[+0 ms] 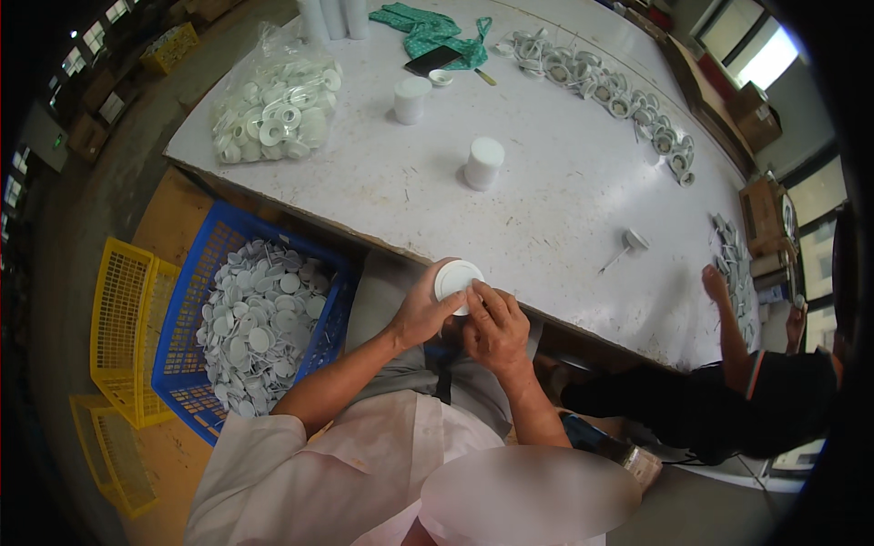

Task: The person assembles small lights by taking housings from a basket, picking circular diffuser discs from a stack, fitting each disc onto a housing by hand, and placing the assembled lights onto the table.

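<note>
Just off the table's near edge, I hold a white round disc (pixel 457 276) with a raised rim, its flat face turned up. My left hand (pixel 421 308) wraps its left side, closed around it. The fingers and thumb of my right hand (pixel 499 335) press on its lower right edge. What lies under the disc is hidden by my hands. Beyond them on the table stands a white cylinder (pixel 484 166), with a second white cylinder (pixel 410 102) farther back to the left.
A blue basket (pixel 177 359) of white discs stands at my left, beside a yellow basket (pixel 114 337). On the table (pixel 364 182) are a clear bag of white rings (pixel 278 114), green cloth (pixel 428 32), a phone (pixel 431 61) and rows of small parts (pixel 596 82). Another person (pixel 783 391) works at the right.
</note>
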The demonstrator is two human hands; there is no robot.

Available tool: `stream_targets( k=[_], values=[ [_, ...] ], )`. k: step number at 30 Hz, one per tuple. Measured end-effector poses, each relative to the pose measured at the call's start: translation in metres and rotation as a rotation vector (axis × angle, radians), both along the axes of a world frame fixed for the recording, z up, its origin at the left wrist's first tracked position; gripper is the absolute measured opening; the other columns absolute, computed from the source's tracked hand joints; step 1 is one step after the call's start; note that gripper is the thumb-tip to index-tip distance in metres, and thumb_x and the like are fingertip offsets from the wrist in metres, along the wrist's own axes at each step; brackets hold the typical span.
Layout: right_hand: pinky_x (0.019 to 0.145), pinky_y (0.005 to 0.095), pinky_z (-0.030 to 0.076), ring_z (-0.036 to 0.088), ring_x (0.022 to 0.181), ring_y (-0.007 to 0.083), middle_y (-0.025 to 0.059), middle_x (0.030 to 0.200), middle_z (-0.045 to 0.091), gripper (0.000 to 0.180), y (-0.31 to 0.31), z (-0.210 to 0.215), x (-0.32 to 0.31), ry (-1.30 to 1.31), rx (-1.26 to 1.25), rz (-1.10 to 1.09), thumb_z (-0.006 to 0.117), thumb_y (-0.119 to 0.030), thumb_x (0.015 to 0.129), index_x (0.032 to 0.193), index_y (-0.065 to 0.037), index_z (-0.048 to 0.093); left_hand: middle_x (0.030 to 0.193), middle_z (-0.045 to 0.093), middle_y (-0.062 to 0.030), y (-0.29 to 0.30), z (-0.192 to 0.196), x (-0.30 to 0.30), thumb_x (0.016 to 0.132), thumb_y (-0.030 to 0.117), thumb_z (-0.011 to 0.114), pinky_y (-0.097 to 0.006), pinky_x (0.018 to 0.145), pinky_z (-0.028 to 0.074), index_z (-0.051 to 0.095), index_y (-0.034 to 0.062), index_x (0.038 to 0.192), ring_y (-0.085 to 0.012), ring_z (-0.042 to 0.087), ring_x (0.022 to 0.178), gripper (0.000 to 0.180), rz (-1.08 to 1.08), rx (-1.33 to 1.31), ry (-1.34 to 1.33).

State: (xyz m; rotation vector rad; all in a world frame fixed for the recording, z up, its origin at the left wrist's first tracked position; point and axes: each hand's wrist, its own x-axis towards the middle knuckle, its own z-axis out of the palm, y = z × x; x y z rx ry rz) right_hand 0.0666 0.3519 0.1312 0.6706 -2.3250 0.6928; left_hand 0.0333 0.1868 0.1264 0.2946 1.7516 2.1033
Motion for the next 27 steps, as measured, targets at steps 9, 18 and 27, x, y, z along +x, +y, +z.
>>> stream_targets(
  k=[9,18,27],
  values=[
    [0.072,0.0349,0.053,0.061,0.088,0.0295,0.0129,0.115,0.06,0.055,0.009,-0.005,0.003,-0.034,-0.01,-0.03,0.062,0.001,0.058,0.113,-0.005,0.062,0.114,0.057,-0.0101,0.017,-0.012,-0.001,0.093,0.015,0.052,-0.026,0.076,0.051,0.037,0.003,0.134,-0.0144,0.056,0.098,0.046,0.039,-0.055,0.055],
    [0.055,0.0288,0.048,0.054,0.057,0.0195,0.0115,0.111,0.063,0.049,0.024,-0.023,-0.002,0.021,-0.023,-0.026,0.07,-0.002,0.059,0.107,-0.005,0.065,0.118,0.055,-0.0144,0.028,-0.023,-0.007,0.092,0.01,0.047,-0.032,0.092,0.044,0.037,0.0003,0.133,-0.0192,0.054,0.108,0.043,0.03,-0.12,0.194],
    [0.074,0.0342,0.053,0.063,0.083,0.029,0.0198,0.117,0.059,0.045,0.04,-0.015,-0.017,-0.156,-0.236,-0.042,0.07,-0.001,0.069,0.113,-0.003,0.062,0.113,0.056,-0.0119,-0.007,-0.049,-0.013,0.091,0.009,0.051,-0.04,0.077,0.057,0.044,0.0026,0.126,-0.0222,0.06,0.099,0.037,0.298,0.173,-0.128]
  ],
)
